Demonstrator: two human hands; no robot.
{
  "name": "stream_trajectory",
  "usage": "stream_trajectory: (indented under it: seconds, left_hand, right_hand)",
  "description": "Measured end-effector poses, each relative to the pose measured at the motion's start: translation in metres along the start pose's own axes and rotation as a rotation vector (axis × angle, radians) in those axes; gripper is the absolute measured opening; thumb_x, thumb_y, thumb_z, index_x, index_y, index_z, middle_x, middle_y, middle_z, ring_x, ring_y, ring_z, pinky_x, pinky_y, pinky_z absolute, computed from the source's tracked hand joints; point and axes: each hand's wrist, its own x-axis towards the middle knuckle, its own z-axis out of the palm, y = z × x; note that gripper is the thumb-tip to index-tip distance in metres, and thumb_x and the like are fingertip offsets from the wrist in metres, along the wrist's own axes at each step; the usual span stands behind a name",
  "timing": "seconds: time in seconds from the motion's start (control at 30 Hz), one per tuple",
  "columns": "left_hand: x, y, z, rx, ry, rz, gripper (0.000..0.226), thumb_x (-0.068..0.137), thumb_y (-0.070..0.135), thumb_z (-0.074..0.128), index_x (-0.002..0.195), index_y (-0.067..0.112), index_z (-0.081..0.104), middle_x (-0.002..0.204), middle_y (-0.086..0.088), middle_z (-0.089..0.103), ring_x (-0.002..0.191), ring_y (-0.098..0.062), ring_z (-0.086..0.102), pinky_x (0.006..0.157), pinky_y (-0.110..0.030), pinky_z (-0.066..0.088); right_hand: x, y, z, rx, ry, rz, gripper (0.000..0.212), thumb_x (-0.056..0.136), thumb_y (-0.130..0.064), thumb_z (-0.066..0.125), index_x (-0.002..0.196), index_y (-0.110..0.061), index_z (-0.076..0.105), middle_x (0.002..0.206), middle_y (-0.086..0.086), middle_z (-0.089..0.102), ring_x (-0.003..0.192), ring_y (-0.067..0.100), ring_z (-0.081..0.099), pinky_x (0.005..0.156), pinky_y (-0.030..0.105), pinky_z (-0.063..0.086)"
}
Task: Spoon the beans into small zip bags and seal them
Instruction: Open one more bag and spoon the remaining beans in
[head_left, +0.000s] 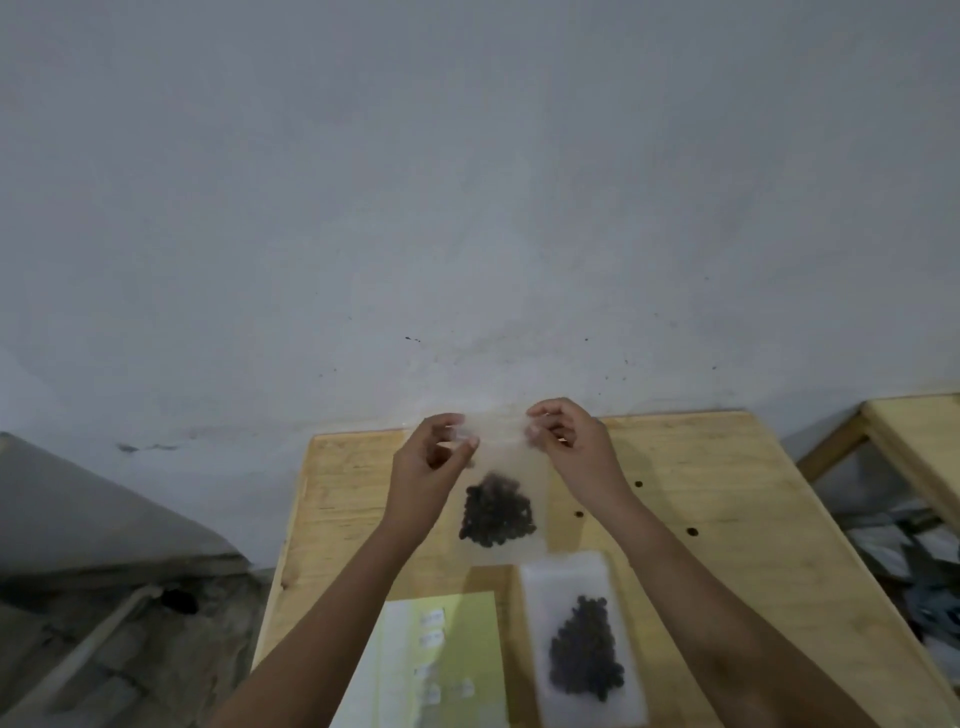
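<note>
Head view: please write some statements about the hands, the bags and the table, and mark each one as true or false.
1. The left hand and the right hand both pinch the top edge of the held bag. True.
2. The held bag is empty. False: dark beans sit in its lower part.
3. A second bag, also with beans inside, lies flat on the wooden table. True.
4. The right hand holds a spoon. False: no spoon is in view; this hand holds only the bag.
5. A yellow-green sheet lies on the table, to the left of the second bag. True.
</note>
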Motion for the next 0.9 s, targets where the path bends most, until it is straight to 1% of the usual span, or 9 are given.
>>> stream_trajectory:
  seconds: [0.1, 0.23, 0.27, 0.37, 0.43, 0.57, 0.7, 0.8, 0.9]
  left_hand:
    - [0.006, 0.01, 0.008, -0.044, -0.006, 0.003, 0.022, 0.087, 0.011, 0.065, 0.108, 0.012, 0.06, 0.099, -0.007, 0.068, 0.075, -0.018, 0.069, 0.066, -0.024, 0.052]
    - [0.007, 0.019, 0.015, -0.1, -0.054, 0.023, 0.019, 0.083, 0.006, 0.068, 0.102, 0.009, 0.063, 0.092, -0.008, 0.071, 0.077, -0.02, 0.07, 0.072, -0.028, 0.056]
    - [0.006, 0.021, 0.017, -0.114, -0.065, 0.024, 0.019, 0.082, 0.005, 0.069, 0.1, 0.009, 0.064, 0.089, -0.009, 0.071, 0.078, -0.021, 0.07, 0.074, -0.027, 0.056]
    - [0.007, 0.024, 0.022, -0.131, -0.086, 0.017, 0.017, 0.082, 0.002, 0.068, 0.097, 0.011, 0.066, 0.088, -0.012, 0.07, 0.082, -0.025, 0.069, 0.077, -0.028, 0.056]
    - [0.009, 0.025, 0.026, -0.132, -0.083, 0.011, 0.018, 0.083, 0.001, 0.066, 0.095, 0.014, 0.066, 0.088, -0.011, 0.069, 0.085, -0.027, 0.068, 0.077, -0.03, 0.055]
    - [0.006, 0.03, 0.034, -0.097, -0.137, 0.039, 0.02, 0.083, 0.001, 0.065, 0.094, 0.019, 0.065, 0.085, -0.01, 0.069, 0.083, -0.028, 0.066, 0.075, -0.033, 0.053]
    - [0.003, 0.033, 0.043, -0.065, -0.174, 0.041, 0.02, 0.082, 0.005, 0.068, 0.092, 0.021, 0.063, 0.085, -0.012, 0.07, 0.081, -0.028, 0.066, 0.074, -0.037, 0.053]
    - [0.005, 0.033, 0.048, -0.017, -0.189, 0.041, 0.018, 0.082, 0.011, 0.07, 0.095, 0.021, 0.064, 0.09, 0.003, 0.071, 0.083, -0.018, 0.066, 0.073, -0.032, 0.052]
    - [0.007, 0.035, 0.05, -0.015, -0.211, 0.022, 0.018, 0.082, 0.012, 0.071, 0.096, 0.02, 0.064, 0.092, 0.007, 0.07, 0.086, -0.008, 0.066, 0.073, -0.02, 0.053]
  right_hand:
    - [-0.004, -0.004, -0.009, 0.048, -0.011, -0.017, 0.02, 0.085, -0.009, 0.065, 0.101, -0.02, 0.059, 0.08, -0.005, 0.062, 0.076, 0.003, 0.061, 0.07, 0.012, 0.047]
    - [-0.006, -0.009, -0.018, 0.026, 0.036, -0.008, 0.017, 0.085, -0.005, 0.064, 0.098, -0.014, 0.059, 0.08, -0.001, 0.06, 0.073, 0.0, 0.057, 0.067, 0.008, 0.044]
    - [-0.006, -0.01, -0.02, 0.001, 0.041, -0.005, 0.015, 0.085, -0.005, 0.063, 0.097, -0.014, 0.059, 0.082, 0.0, 0.059, 0.075, 0.002, 0.057, 0.067, 0.009, 0.044]
    - [-0.007, -0.008, -0.025, -0.048, 0.032, 0.026, 0.013, 0.086, -0.008, 0.063, 0.091, -0.02, 0.061, 0.089, 0.0, 0.062, 0.085, 0.013, 0.058, 0.075, 0.022, 0.047]
    - [-0.009, -0.008, -0.027, -0.034, 0.02, 0.047, 0.017, 0.083, -0.01, 0.066, 0.088, -0.026, 0.062, 0.088, -0.002, 0.064, 0.085, 0.014, 0.06, 0.075, 0.027, 0.049]
    - [-0.012, -0.011, -0.027, -0.076, -0.053, 0.035, 0.014, 0.081, -0.011, 0.07, 0.086, -0.022, 0.064, 0.09, -0.009, 0.066, 0.085, -0.002, 0.061, 0.076, 0.011, 0.048]
    - [-0.012, -0.011, -0.03, -0.065, 0.022, 0.044, 0.019, 0.079, -0.004, 0.07, 0.074, -0.022, 0.066, 0.082, -0.011, 0.068, 0.08, 0.001, 0.063, 0.076, 0.018, 0.049]
    - [-0.01, -0.008, -0.029, -0.059, 0.072, 0.046, 0.009, 0.076, -0.013, 0.074, 0.077, -0.019, 0.067, 0.083, -0.011, 0.068, 0.084, 0.003, 0.062, 0.075, 0.019, 0.048]
    - [-0.008, -0.001, -0.033, -0.026, 0.083, 0.087, 0.015, 0.075, -0.017, 0.076, 0.085, -0.021, 0.066, 0.09, -0.008, 0.067, 0.091, 0.006, 0.061, 0.077, 0.021, 0.048]
